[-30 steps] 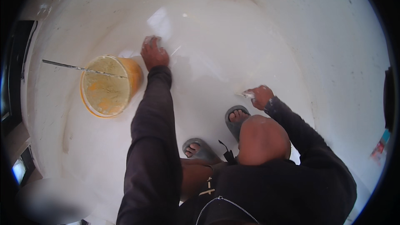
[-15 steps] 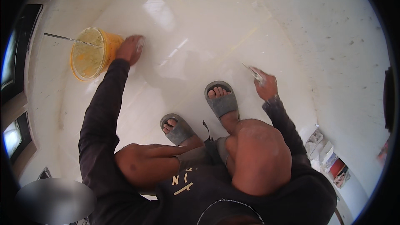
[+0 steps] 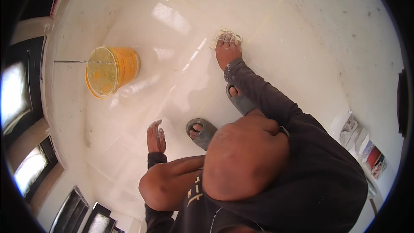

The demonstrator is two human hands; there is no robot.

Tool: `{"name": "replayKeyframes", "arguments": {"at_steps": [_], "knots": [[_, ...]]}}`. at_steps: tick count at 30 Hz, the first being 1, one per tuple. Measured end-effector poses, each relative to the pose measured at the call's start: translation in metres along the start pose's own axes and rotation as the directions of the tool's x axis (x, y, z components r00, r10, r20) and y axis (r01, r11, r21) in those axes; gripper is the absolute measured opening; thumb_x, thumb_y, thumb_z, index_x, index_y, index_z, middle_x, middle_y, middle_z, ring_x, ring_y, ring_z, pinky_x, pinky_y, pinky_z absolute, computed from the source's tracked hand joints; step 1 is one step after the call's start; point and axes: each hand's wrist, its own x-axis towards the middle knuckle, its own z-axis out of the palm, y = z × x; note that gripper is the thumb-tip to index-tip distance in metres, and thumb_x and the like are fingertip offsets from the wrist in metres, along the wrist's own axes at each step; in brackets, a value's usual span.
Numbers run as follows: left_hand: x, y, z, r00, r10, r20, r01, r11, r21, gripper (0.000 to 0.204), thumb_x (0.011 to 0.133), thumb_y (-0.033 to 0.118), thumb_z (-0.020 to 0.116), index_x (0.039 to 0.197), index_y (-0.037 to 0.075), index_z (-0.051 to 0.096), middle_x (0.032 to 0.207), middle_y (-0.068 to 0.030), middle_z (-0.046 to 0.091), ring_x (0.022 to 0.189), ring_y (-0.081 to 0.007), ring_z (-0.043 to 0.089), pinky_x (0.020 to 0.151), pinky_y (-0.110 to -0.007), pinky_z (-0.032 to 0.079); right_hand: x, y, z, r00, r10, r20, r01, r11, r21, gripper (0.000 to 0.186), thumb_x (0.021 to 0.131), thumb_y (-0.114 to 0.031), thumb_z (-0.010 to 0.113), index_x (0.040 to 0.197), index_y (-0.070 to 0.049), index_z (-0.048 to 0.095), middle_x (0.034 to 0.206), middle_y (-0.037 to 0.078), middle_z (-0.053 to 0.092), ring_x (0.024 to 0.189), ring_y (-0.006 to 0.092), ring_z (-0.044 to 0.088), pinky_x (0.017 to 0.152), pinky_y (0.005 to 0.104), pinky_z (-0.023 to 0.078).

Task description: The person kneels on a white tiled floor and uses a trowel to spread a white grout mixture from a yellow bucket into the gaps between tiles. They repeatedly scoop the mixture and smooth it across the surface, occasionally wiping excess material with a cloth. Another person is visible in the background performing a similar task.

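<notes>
My right hand (image 3: 228,51) reaches forward over the glossy pale floor (image 3: 185,86). Its fingers are pressed down on a crumpled cream-coloured rag (image 3: 223,33), which shows past the fingertips. White smears cover the knuckles. My left hand (image 3: 156,138) is held near my left knee with the fingers apart, whitish at the tips, and nothing shows in it. To the left and ahead of it stands a yellow bucket (image 3: 129,67), its upper part streaked with pale residue, and a thin rod (image 3: 69,61) juts out from its top.
My sandalled feet (image 3: 202,133) are planted between my hands. Dark-framed windows (image 3: 19,90) line the left wall. At the right, a pile of papers and odds and ends (image 3: 361,144) lies by the speckled wall (image 3: 366,60).
My left hand has drawn back from beside the bucket to near my knee. My right hand has moved forward and left, now pressing the rag on the floor. The view has shifted.
</notes>
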Motion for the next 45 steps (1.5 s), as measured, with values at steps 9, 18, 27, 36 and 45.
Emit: {"name": "replayKeyframes", "arguments": {"at_steps": [9, 18, 27, 36, 45], "knots": [[-0.035, -0.039, -0.006, 0.980, -0.189, -0.062, 0.181, 0.976, -0.120, 0.036, 0.098, 0.025, 0.037, 0.121, 0.001, 0.051, 0.119, -0.0181, 0.056, 0.113, -0.0322, 0.051, 0.098, -0.040, 0.039, -0.028, 0.008, -0.012, 0.996, 0.012, 0.093, -0.018, 0.998, 0.055, 0.043, 0.085, -0.015, 0.048, 0.121, 0.008, 0.051, 0.125, 0.029, 0.052, 0.110, 0.0369, 0.057, 0.092, 0.0519, 0.041], [-0.044, -0.075, 0.005, 0.961, -0.231, -0.151, 0.187, 0.947, -0.261, 0.047, 0.093, 0.044, 0.041, 0.119, 0.008, 0.056, 0.119, -0.0175, 0.057, 0.116, -0.0304, 0.049, 0.101, -0.043, 0.036, 0.055, 0.075, -0.012, 0.945, 0.117, 0.305, -0.189, 0.957, 0.218, 0.040, 0.079, -0.014, 0.052, 0.119, -0.012, 0.057, 0.090, 0.014, 0.064, 0.078, 0.0311, 0.062, 0.064, 0.0434, 0.046], [-0.040, -0.032, -0.002, 0.919, -0.335, -0.206, 0.252, 0.903, -0.347, 0.032, 0.093, 0.007, 0.040, 0.123, 0.004, 0.051, 0.117, -0.0161, 0.057, 0.112, -0.0305, 0.052, 0.097, -0.040, 0.040, -0.003, 0.023, -0.038, 0.904, -0.032, 0.426, -0.110, 0.946, 0.304, 0.036, 0.082, -0.016, 0.050, 0.117, -0.015, 0.059, 0.094, 0.015, 0.064, 0.084, 0.0317, 0.065, 0.077, 0.0424, 0.049], [-0.047, -0.065, -0.031, 0.858, -0.397, -0.326, 0.211, 0.851, -0.481, 0.037, 0.094, 0.018, 0.039, 0.126, 0.003, 0.049, 0.121, -0.0151, 0.056, 0.116, -0.0256, 0.051, 0.098, -0.038, 0.039, 0.019, 0.107, -0.001, 0.928, 0.156, 0.337, -0.216, 0.965, 0.147, 0.023, 0.082, -0.019, 0.052, 0.103, -0.012, 0.060, 0.089, 0.013, 0.064, 0.077, 0.0304, 0.064, 0.068, 0.0428, 0.048], [0.111, -0.021, -0.102, 0.736, -0.672, -0.077, 0.007, 0.121, -0.993, 0.072, 0.090, 0.053, 0.041, 0.143, 0.009, 0.020, 0.142, -0.0200, 0.029, 0.126, -0.0404, 0.039, 0.096, -0.060, 0.041, -0.060, 0.046, -0.092, 0.835, -0.109, 0.540, -0.207, 0.846, 0.491, 0.031, 0.076, -0.014, 0.059, 0.107, -0.017, 0.064, 0.103, 0.009, 0.065, 0.094, 0.0310, 0.062, 0.088, 0.0419, 0.045]]}}
